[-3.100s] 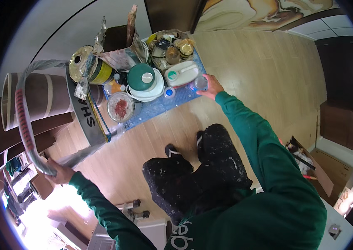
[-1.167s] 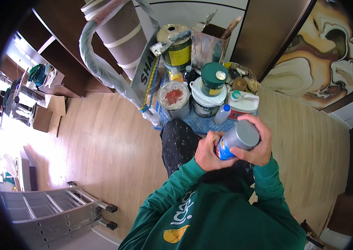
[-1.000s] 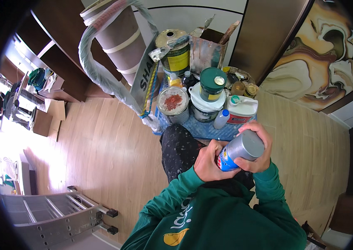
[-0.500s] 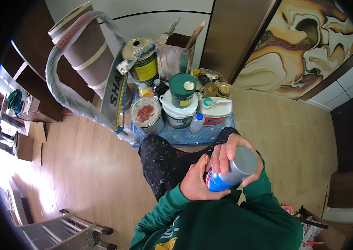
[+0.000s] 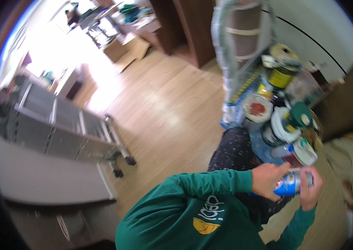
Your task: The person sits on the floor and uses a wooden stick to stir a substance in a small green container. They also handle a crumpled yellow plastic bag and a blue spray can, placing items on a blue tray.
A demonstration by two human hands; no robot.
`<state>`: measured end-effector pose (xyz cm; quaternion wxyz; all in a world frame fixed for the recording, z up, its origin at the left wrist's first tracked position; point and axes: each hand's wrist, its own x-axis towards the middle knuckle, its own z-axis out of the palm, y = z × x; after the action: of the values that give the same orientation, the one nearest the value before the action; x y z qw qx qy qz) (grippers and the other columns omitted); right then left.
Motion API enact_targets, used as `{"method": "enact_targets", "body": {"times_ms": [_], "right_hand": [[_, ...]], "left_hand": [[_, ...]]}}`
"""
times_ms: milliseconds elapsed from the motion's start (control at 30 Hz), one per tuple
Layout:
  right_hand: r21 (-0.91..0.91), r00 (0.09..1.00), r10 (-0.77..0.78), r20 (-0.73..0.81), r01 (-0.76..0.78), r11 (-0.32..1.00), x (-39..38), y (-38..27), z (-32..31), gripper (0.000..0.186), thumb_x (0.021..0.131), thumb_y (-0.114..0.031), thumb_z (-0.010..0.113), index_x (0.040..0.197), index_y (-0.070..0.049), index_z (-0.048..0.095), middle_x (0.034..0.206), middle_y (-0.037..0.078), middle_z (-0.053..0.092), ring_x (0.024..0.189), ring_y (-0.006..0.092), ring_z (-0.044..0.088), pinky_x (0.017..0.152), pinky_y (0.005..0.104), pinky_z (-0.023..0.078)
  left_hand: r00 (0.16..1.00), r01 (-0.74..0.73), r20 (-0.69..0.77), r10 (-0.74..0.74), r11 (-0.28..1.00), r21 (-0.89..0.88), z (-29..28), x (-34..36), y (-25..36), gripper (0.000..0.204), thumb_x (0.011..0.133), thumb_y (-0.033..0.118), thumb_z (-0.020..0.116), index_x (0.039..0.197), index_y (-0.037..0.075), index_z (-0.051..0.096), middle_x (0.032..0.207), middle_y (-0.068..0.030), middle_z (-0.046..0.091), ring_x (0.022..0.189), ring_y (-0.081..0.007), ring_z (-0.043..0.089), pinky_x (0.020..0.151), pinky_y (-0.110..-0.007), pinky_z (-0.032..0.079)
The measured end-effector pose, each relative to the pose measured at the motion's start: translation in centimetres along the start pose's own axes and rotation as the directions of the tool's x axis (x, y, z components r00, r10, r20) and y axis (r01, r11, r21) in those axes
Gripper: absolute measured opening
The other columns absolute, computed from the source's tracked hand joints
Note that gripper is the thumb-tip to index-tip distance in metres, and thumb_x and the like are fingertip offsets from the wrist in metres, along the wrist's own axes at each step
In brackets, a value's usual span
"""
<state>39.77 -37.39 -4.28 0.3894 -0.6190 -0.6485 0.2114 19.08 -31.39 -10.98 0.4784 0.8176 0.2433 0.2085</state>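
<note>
At the lower right, my left hand (image 5: 270,181) and my right hand (image 5: 309,187) are both closed on a blue aerosol can (image 5: 288,185) with a grey cap, held sideways over my lap. Just beyond them is a platform trolley (image 5: 271,155) with a blue deck, carrying a green-lidded tub (image 5: 298,116) on a white bucket (image 5: 277,127), a tin with red smears on its lid (image 5: 256,109), a white jug (image 5: 305,152), a blue-capped bottle (image 5: 281,151) and a yellow-banded can (image 5: 281,75). The picture is slightly blurred.
A folded metal ladder (image 5: 68,131) lies along the left. Cardboard sheets (image 5: 130,52) are on the floor near brown wooden cabinets (image 5: 197,33). A tall grey roll (image 5: 243,37) stands behind the trolley's wrapped handle. A marble-patterned panel (image 5: 347,158) is at the right.
My hands left the trolley handle and deck and took hold of the can together. The view has swung left, putting trolley and can at the right, and more ladder in sight.
</note>
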Motion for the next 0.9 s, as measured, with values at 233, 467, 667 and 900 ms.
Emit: {"method": "enact_targets", "body": {"times_ms": [233, 467, 667, 900], "right_hand": [[0.001, 0.866, -0.5, 0.001, 0.5, 0.866, -3.7, 1.4, -2.5, 0.042, 0.093, -0.041, 0.063, 0.103, 0.0, 0.068, 0.091, 0.019, 0.067, 0.083, 0.0356, 0.066, 0.076, 0.0451, 0.051], [0.272, 0.73, -0.51, -0.455, 0.659, 0.702, -3.9, 3.8, -7.9, 0.052, 0.099, -0.052, 0.054, 0.121, -0.006, 0.064, 0.12, 0.014, 0.063, 0.109, 0.0324, 0.059, 0.097, 0.0457, 0.046], [0.098, 0.991, 0.12, -0.061, -0.114, 0.989, 0.9, 9.1, -7.8, 0.044, 0.096, -0.034, 0.067, 0.125, -0.002, 0.061, 0.12, 0.011, 0.063, 0.111, 0.0239, 0.06, 0.096, 0.0368, 0.049], [-0.048, 0.986, 0.162, 0.049, -0.159, 0.986, -2.3, 28.2, 5.1, 0.053, 0.079, -0.011, 0.082, 0.127, -0.001, 0.061, 0.122, 0.016, 0.063, 0.117, 0.0333, 0.062, 0.105, 0.0438, 0.048]], "left_hand": [[0.926, -0.132, 0.241, 0.289, 0.849, -0.511, -0.7, -0.1, -0.5, 0.094, 0.059, 0.037, 0.101, 0.129, -0.001, 0.051, 0.101, -0.0136, 0.067, 0.092, -0.0279, 0.068, 0.082, -0.038, 0.055], [0.422, 0.54, 0.689, 0.59, 0.447, -0.713, -0.4, -2.0, 0.1, 0.095, 0.063, 0.035, 0.103, 0.131, 0.0, 0.047, 0.108, -0.0079, 0.063, 0.097, -0.0186, 0.063, 0.08, -0.034, 0.054], [0.961, -0.13, 0.145, 0.237, 0.844, -0.52, -4.4, -0.4, -3.2, 0.084, 0.059, 0.033, 0.105, 0.114, 0.008, 0.045, 0.107, -0.0032, 0.047, 0.1, -0.015, 0.05, 0.085, -0.031, 0.045], [0.936, -0.088, -0.35, 0.031, 0.985, -0.147, -3.9, -2.0, -5.7, 0.086, 0.063, 0.031, 0.103, 0.125, 0.001, 0.052, 0.108, -0.0105, 0.056, 0.102, -0.0195, 0.058, 0.093, -0.037, 0.051]]}}
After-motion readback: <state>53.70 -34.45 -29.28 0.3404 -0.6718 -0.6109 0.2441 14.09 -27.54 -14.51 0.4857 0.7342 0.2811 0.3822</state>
